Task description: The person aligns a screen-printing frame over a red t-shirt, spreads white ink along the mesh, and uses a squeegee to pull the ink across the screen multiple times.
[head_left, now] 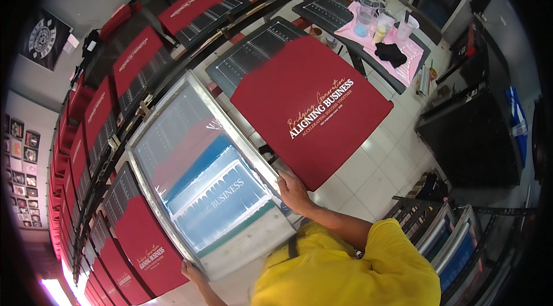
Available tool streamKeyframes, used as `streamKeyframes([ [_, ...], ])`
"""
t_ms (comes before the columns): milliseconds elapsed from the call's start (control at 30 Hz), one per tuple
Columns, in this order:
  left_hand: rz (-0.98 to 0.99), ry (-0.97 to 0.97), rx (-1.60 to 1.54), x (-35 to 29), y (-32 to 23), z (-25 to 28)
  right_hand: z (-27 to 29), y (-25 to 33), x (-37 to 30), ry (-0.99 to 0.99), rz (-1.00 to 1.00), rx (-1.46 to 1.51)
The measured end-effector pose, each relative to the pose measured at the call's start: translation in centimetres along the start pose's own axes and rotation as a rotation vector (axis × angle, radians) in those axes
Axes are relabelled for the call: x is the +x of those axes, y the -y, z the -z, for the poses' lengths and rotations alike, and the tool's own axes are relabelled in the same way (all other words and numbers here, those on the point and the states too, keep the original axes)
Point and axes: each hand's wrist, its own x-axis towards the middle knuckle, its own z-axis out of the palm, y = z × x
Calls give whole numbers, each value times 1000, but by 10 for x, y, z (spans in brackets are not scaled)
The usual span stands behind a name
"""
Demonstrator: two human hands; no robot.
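- My right hand [292,189] grips the near right rail of the screen frame [203,182], fingers curled over its edge; my left hand [193,271] clamps the near left corner, thumb on top.
- The frame sits tilted over a platen, between a printed red shirt [311,104] on my right and another red shirt [144,242] at lower left.
- I judge the step to be seating the frame square on its platen; a red shirt shows dimly through the mesh [196,162].
- To do it well, I would keep both hands level so the frame lands flat, not corner first.
- The blue stencil lettering [222,202] should line up with the shirt beneath; whether it does I cannot tell.
- Frame edges should stay off the fresh print at right.
- A row of shirts [98,116] runs off at left; cups [368,15] stand on a far table [403,70].
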Motion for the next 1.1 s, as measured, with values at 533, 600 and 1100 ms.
streamKeyframes([
  [533, -17, 323, 141, -88, -53, 66, -8, 98, -89, 727, 890, -504],
  [600, -19, 843, 48, -111, -56, 71, -23, 98, -104, 816, 966, -728],
  [1100, 415, 1092, -288, -150, -3, -61, -60, 124, -94, 429, 1038, -844],
])
